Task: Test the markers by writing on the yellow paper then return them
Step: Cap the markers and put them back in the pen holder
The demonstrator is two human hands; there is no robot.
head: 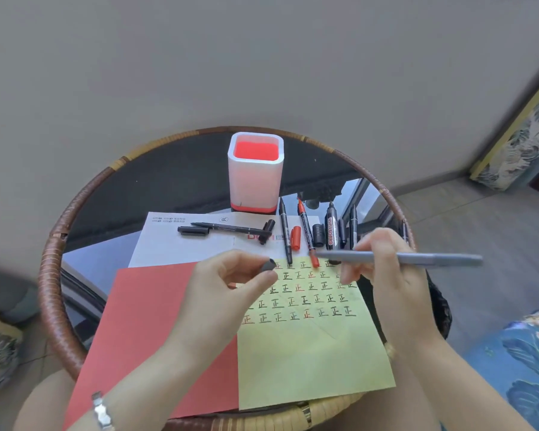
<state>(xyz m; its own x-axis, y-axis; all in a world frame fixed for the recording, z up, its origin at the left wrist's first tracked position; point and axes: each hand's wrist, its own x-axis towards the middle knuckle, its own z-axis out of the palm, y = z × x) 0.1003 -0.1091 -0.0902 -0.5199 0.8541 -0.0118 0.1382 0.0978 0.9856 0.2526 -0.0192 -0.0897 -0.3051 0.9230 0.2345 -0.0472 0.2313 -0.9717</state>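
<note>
Over yellow paper [308, 353]: right hand [386, 275], one marker [417, 259]; left hand [224, 287], one cap [267, 264].

Holding grey marker [417, 259] level in right hand [386, 275] over yellow paper [308, 353]; pinching grey cap [267, 264] in left hand [227, 290].

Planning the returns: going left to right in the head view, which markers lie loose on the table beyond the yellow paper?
Sideways black marker → slim black marker → red marker → whiteboard marker → rightmost black marker.
</note>
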